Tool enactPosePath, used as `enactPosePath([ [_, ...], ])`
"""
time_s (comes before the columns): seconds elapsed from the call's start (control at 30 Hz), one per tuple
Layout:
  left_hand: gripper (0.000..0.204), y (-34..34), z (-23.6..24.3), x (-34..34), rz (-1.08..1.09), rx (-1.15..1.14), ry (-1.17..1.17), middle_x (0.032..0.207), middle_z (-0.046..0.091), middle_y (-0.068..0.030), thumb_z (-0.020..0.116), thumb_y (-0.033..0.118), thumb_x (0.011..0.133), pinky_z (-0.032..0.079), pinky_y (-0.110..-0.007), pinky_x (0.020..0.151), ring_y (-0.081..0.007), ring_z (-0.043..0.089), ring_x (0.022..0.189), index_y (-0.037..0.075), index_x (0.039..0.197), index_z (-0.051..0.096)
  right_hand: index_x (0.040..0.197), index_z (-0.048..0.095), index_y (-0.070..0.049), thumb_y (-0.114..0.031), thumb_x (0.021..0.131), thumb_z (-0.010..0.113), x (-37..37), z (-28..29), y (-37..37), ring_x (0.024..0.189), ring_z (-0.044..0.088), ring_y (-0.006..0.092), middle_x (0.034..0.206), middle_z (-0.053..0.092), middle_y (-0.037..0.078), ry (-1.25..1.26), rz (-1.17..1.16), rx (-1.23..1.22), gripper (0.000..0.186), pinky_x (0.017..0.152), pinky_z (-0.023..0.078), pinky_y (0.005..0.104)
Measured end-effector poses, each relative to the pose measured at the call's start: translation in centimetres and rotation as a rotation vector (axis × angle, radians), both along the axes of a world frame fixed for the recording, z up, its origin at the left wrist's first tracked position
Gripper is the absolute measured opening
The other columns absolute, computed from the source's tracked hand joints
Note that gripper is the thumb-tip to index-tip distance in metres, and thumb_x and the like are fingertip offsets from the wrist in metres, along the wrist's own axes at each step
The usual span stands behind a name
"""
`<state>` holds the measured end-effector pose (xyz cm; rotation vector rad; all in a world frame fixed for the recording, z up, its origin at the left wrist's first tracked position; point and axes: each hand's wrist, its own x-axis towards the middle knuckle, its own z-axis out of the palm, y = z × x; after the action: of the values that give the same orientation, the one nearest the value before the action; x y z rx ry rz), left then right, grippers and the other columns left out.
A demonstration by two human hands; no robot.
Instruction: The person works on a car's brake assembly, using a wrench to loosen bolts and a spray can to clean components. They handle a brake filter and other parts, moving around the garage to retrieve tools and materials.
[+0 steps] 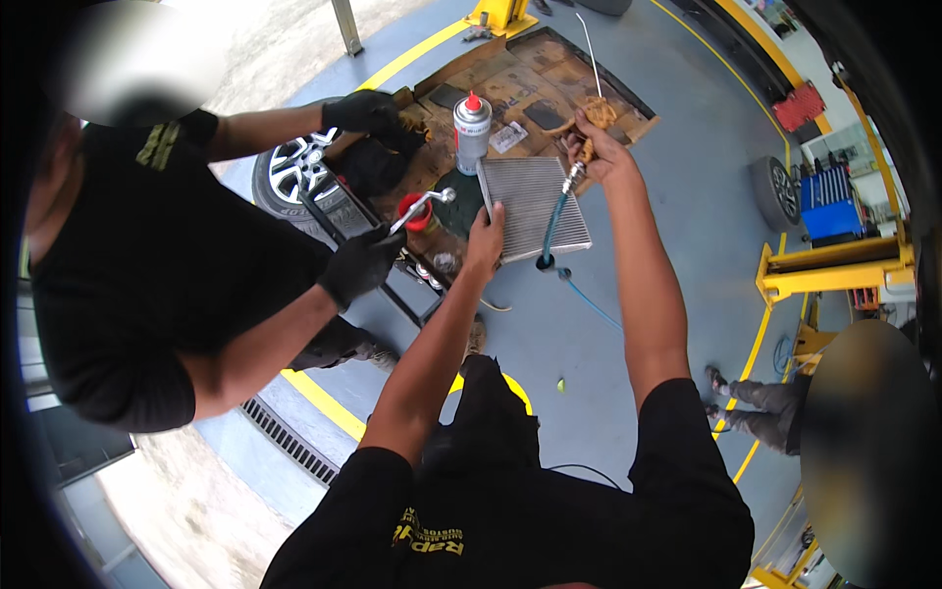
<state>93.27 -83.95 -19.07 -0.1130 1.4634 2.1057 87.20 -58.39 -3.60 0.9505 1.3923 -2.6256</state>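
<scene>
Your left hand (pixel 487 240) pinches the grey pleated filter (pixel 530 206) by its left edge, holding it near the cardboard-covered desk (pixel 466 80), with the spray can (pixel 472 139) just beyond. Your right hand (pixel 604 155) is wrapped around the air gun (pixel 597 112), its thin tube (pixel 590 47) pointing away from you, its blue hose (pixel 556 224) running down across the filter.

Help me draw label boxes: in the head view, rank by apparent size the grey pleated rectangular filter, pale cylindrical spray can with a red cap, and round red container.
1. Pleated filter
2. Spray can
3. Red container, partly covered by a silver metal tool
</scene>
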Motion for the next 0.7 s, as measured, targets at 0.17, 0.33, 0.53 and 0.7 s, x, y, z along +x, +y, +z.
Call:
enactPosePath([
  [0.17,0.06,3.3,-1.2,-3.0,0.131,-0.323,0.133,0.135,0.068,-0.0256,0.059,0.048,0.111,0.049,-0.046,0.104,-0.0396,0.065,0.123,-0.005,0.14,0.057,0.095,0.068,-0.008,-0.039,0.09,0.089,-14.5,-7.9,4.5,0.066,0.063,0.014,0.08,0.067,0.006,-0.081,0.066,0.104,0.038,0.054,0.053,0.0254],
  [0.33,0.059,3.0,2.3,-3.9,-0.027,-0.737,0.15,0.115,0.071,-0.0375,0.064,0.044,0.107,0.051,-0.06,0.094,-0.0603,0.065,0.11,-0.009,0.131,0.053,0.099,0.07,0.007,-0.042,0.083,0.095,-17.2,-15.2,4.8,0.068,0.07,0.0261,0.085,0.074,0.015,-0.179,-0.056,0.904,0.057,0.053,0.056,0.0413],
  [0.53,0.051,0.5,6.3,0.8,0.022,-0.817,0.464,0.114,0.072,-0.0341,0.066,0.033,0.106,0.054,-0.056,0.095,-0.0548,0.069,0.108,-0.009,0.134,0.056,0.137,0.058,0.007,-0.056,0.091,0.083,-12.3,-14.4,3.5,0.105,0.074,0.0316,0.121,0.073,0.022,-0.308,0.203,1.323,0.083,0.088,0.059,0.0452],
  [0.7,0.029,-2.9,17.2,1.5,-0.333,-0.622,0.658,0.122,0.074,-0.0206,0.071,0.015,0.101,0.057,-0.047,0.095,-0.0405,0.072,0.111,0.0,0.126,0.07,0.141,0.06,0.002,-0.055,0.101,0.072,-8.5,-13.2,2.3,0.111,0.072,0.0381,0.122,0.072,0.021,-0.092,0.24,1.189,0.07,0.096,0.058,0.0514],
])
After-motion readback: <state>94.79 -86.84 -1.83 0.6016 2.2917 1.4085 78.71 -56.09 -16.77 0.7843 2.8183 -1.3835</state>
